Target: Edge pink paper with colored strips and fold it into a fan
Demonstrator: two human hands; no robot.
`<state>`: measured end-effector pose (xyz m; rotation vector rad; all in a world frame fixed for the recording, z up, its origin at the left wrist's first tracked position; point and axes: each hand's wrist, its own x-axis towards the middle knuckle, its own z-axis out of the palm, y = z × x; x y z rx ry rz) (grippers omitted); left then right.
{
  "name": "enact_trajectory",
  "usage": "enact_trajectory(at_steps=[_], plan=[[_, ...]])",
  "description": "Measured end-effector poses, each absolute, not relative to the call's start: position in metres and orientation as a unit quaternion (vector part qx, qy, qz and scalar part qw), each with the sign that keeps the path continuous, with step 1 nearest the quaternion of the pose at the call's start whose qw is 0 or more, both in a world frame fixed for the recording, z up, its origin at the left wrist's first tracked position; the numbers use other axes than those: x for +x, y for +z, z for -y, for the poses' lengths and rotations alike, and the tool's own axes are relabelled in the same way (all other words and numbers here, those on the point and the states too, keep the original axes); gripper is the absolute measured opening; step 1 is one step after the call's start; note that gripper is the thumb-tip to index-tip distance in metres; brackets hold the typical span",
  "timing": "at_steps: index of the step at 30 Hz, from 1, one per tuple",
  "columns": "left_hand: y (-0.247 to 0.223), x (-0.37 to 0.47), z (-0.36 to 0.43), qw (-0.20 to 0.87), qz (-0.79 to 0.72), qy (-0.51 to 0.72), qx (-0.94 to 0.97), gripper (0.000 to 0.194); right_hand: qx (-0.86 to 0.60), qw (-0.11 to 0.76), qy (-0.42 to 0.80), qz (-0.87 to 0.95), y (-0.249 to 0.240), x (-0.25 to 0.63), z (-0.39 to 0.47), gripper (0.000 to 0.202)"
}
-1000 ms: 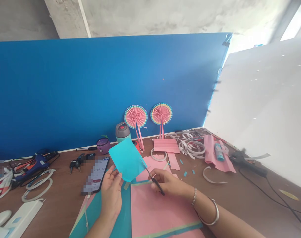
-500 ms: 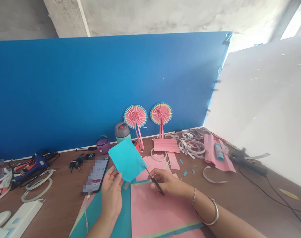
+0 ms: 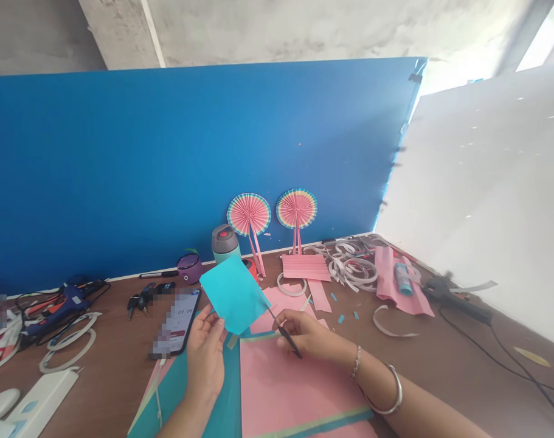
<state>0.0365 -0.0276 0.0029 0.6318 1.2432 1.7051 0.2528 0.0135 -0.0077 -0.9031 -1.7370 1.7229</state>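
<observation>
Pinched by its lower left edge, a bright turquoise sheet of paper (image 3: 233,295) is held up and tilted in my left hand (image 3: 206,356). My right hand (image 3: 308,337) grips a pair of scissors (image 3: 289,342) by dark handles. The blades reach up to the right edge of the turquoise paper; whether they are parted I cannot tell. Below both hands lies a large pink sheet (image 3: 299,389) with green and blue strips along its borders. A teal sheet (image 3: 176,395) spreads under my left wrist.
Two round pleated fans (image 3: 249,213) lean on the blue partition (image 3: 167,152). A phone (image 3: 179,322) lies left of my left hand. Behind the paper stands a flask (image 3: 225,241). White strip coils (image 3: 356,271) and a glue gun (image 3: 459,298) are at right; a power strip (image 3: 48,398) is at left.
</observation>
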Motion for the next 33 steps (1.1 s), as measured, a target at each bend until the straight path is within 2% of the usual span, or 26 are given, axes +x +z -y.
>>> enact_trajectory(at_steps=[33], plan=[[0.0075,0.0395,0.0301,0.468,-0.475,0.707,0.238,0.060,-0.385,0.256,0.604,0.649,-0.0169,0.2532,-0.0186,0.031]])
